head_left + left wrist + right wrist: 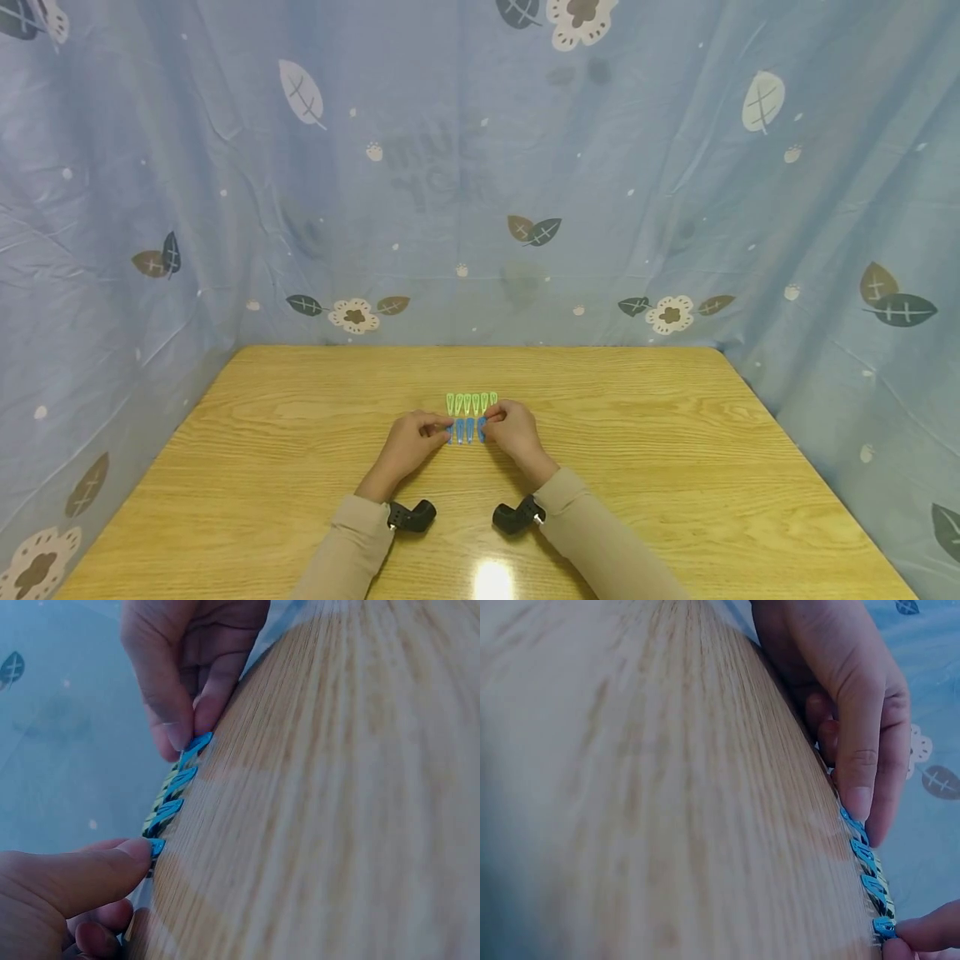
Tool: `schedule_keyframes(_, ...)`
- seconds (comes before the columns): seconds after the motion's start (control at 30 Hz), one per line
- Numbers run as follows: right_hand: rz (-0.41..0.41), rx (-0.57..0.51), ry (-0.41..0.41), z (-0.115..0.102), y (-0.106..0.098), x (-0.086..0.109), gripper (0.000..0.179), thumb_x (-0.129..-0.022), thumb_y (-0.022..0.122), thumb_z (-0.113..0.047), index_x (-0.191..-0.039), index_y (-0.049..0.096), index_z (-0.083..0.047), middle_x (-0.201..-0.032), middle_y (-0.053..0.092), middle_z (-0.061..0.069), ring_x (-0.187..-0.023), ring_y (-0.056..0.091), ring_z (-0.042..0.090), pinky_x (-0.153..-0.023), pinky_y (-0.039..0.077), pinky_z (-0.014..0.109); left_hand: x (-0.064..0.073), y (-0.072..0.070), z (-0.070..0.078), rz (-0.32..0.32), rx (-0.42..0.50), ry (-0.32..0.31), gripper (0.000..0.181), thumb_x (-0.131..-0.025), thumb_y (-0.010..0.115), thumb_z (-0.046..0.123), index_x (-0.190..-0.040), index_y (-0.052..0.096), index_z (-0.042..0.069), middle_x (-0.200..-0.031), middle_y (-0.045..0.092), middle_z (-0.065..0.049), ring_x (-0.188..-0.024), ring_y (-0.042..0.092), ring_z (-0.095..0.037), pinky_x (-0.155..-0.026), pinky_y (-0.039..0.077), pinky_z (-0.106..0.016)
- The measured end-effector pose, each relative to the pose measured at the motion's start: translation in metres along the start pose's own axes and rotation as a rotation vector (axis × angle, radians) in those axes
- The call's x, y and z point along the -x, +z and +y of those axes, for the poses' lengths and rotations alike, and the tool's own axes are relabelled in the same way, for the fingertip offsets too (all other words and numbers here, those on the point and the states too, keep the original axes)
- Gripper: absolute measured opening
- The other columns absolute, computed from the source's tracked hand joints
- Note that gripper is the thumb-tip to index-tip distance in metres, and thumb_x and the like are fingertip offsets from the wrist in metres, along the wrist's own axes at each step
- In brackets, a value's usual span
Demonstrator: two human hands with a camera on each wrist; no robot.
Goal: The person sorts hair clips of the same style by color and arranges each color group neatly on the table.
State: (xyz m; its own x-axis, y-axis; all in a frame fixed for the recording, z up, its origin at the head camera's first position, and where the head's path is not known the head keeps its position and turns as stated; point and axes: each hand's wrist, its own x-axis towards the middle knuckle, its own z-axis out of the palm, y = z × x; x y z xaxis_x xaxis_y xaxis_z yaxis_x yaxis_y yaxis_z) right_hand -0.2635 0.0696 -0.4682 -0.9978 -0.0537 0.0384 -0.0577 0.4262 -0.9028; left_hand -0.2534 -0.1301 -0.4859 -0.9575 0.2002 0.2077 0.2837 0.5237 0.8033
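Two rows of snap hair clips lie on the wooden table (645, 467). The nearer row holds several blue hair clips (469, 430); just behind it runs a row of yellow-green hair clips (467, 404). My left hand (411, 443) pinches the leftmost blue clip (157, 846) between thumb and index finger, covering part of it. At the other end, my right hand (514, 429) has the rightmost blue clip (884, 927) between thumb and forefinger. Between the two hands the middle blue clips lie side by side, their narrow ends toward me.
A blue curtain (450, 167) printed with leaves and flowers hangs behind the table and along both sides. Black wrist cameras (412, 516) are strapped at both cuffs. Bright glare (492, 578) shows on the tabletop near the front.
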Motion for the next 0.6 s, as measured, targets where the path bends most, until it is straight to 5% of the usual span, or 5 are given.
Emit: schedule_keyframes(0.6, -0.049, -0.237, 0.019, 0.016, -0.017, 0.013, 0.02, -0.091, 0.059, -0.002, -0.107, 0.062, 0.009, -0.094, 0.061, 0.014, -0.082, 0.062, 0.019, -0.074, 0.054, 0.032, -0.001, 0.004, 0.001, -0.013, -0.007, 0.034, 0.019, -0.086, 0.072, 0.012, -0.104, 0.075, 0.009, -0.08, 0.057, 0.003, -0.069, 0.048, -0.013, -0.061, 0.043, -0.025)
